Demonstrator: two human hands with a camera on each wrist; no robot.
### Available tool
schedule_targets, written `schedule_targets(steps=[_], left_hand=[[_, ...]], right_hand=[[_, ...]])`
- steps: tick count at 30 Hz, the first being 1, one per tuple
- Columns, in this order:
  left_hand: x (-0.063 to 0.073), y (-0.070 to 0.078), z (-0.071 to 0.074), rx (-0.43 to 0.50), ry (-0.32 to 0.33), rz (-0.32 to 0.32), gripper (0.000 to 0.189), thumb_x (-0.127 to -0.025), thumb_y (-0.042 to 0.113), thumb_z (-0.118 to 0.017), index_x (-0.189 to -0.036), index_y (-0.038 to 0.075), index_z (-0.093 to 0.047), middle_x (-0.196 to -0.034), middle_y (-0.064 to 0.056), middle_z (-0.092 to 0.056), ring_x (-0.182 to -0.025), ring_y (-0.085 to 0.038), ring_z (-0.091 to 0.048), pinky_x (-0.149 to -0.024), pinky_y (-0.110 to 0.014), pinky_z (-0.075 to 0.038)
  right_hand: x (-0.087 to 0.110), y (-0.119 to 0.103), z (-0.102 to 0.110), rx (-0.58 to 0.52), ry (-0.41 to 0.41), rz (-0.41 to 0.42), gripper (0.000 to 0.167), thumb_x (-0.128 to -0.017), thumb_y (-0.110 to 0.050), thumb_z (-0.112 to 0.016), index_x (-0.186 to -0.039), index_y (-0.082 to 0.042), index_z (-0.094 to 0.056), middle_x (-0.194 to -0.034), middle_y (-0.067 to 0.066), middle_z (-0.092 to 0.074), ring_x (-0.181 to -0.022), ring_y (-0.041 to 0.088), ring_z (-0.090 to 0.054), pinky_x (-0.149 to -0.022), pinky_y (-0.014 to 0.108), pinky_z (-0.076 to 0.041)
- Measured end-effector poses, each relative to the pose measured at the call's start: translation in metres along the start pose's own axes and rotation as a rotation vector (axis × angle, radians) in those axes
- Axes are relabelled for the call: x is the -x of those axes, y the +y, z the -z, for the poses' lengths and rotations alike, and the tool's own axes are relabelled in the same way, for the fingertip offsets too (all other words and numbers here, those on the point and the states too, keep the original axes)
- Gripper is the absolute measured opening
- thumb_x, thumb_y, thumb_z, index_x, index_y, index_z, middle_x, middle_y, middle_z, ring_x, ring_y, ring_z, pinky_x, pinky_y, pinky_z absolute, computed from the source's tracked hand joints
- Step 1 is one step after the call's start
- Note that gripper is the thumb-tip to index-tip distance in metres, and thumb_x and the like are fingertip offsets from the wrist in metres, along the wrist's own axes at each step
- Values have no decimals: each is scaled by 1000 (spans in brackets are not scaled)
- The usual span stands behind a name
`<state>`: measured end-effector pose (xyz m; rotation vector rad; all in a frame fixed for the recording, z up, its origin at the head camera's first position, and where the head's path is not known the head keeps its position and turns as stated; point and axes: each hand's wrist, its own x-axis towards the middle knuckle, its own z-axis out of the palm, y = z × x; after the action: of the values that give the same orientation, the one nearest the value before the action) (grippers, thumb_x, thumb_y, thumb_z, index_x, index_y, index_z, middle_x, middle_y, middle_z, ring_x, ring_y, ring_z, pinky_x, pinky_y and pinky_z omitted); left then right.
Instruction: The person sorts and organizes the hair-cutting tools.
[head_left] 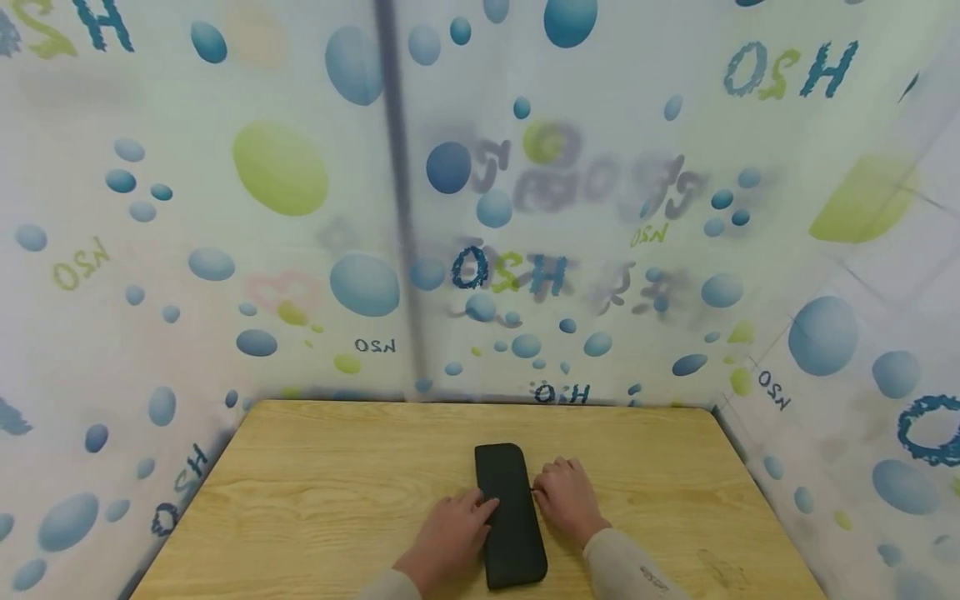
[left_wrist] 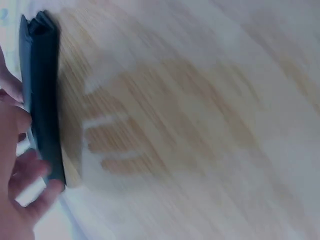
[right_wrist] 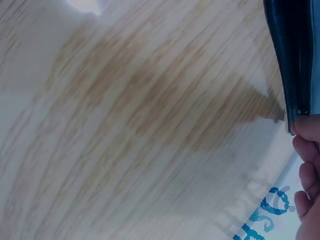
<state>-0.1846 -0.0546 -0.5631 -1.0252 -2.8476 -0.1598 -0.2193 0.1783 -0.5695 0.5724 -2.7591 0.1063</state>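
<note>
A long black zip case (head_left: pixel 512 521) with rounded right corners lies flat on the wooden table. My left hand (head_left: pixel 453 527) holds its left edge, fingertips on the top face. In the left wrist view, fingers (left_wrist: pixel 30 172) bend against the side of the case (left_wrist: pixel 46 95), whose near end shows folded layers. At the right edge, my right hand (head_left: pixel 567 500) pinches a small dark tab that looks like a zipper pull. The right wrist view has the thumb and index finger (right_wrist: pixel 306 127) at a small metal bit on the case's side (right_wrist: pixel 287 50). The inside of the case is hidden.
The light wooden table (head_left: pixel 337 475) reaches back to a white curtain (head_left: pixel 300 350) printed with blue and green bubbles and H2O lettering. More of this curtain hangs along the left and right sides.
</note>
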Motion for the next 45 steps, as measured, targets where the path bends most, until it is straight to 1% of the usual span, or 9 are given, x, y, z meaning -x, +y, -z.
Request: schedule_targets(steps=[2, 4, 7, 11, 14, 18, 26, 33, 45], left_hand=[[2, -6, 0, 1, 34, -57, 39, -97, 25, -59, -136, 25, -57, -131, 1, -60, -116, -14, -60, -85, -34, -55], [4, -12, 1, -1, 45, -117, 43, -97, 22, -59, -139, 27, -54, -145, 0, -52, -131, -18, -53, -94, -40, -53], [4, -18, 2, -24, 26, -186, 46, -97, 20, -58, -142, 28, -51, -150, 0, -48, -136, -20, -48, -98, -42, -51], [4, -19, 5, -94, 23, -227, 48, -96, 23, -61, -142, 30, -50, -148, 1, -49, -135, -18, -50, -99, -44, -50], [4, -18, 11, -134, 9, -237, 53, -93, 34, -64, -143, 31, -49, -149, 2, -49, -134, -16, -50, -101, -46, -49], [3, -17, 16, -153, -51, -233, 61, -90, 47, -63, -146, 32, -44, -151, 3, -45, -136, -14, -48, -102, -45, -48], [1, -19, 15, -143, -113, -210, 66, -88, 53, -60, -147, 35, -40, -154, 6, -41, -138, -13, -45, -104, -44, -47], [1, -21, 13, -138, -99, -219, 65, -88, 53, -59, -148, 35, -40, -154, 5, -41, -138, -14, -46, -102, -45, -47], [0, -24, 8, -142, -98, -224, 65, -89, 54, -57, -148, 35, -38, -155, 5, -40, -139, -14, -44, -102, -46, -47]], right_hand=[[0, -1, 0, -1, -10, -2, 10, -82, -24, -76, -74, -21, -72, -68, -9, -57, -69, 12, -47, -75, 34, -41], [-1, -1, 1, -7, -23, -4, 9, -83, -24, -76, -74, -21, -73, -69, -9, -58, -70, 12, -48, -76, 34, -41], [-1, -1, 1, -8, -50, -8, 9, -83, -25, -76, -75, -22, -73, -69, -9, -58, -70, 12, -48, -77, 35, -42], [-1, 2, -1, -8, -67, -7, 9, -84, -27, -75, -76, -23, -74, -70, -10, -58, -71, 10, -48, -78, 35, -43], [2, 4, -2, -16, -46, 1, 8, -83, -27, -75, -76, -23, -74, -70, -11, -58, -70, 10, -47, -76, 34, -41], [6, 6, -4, -28, -6, 18, 8, -82, -27, -76, -76, -23, -73, -70, -12, -58, -70, 9, -47, -75, 33, -40], [9, 10, -1, -27, 14, 47, 7, -80, -26, -78, -76, -25, -73, -71, -13, -60, -72, 9, -51, -80, 36, -44], [14, 14, 0, -53, -40, 60, 8, -83, -29, -76, -76, -26, -73, -71, -14, -58, -73, 8, -51, -81, 37, -45], [25, 21, 4, -95, -67, 138, 8, -82, -26, -76, -75, -27, -73, -73, -16, -58, -73, 5, -51, -81, 36, -45]])
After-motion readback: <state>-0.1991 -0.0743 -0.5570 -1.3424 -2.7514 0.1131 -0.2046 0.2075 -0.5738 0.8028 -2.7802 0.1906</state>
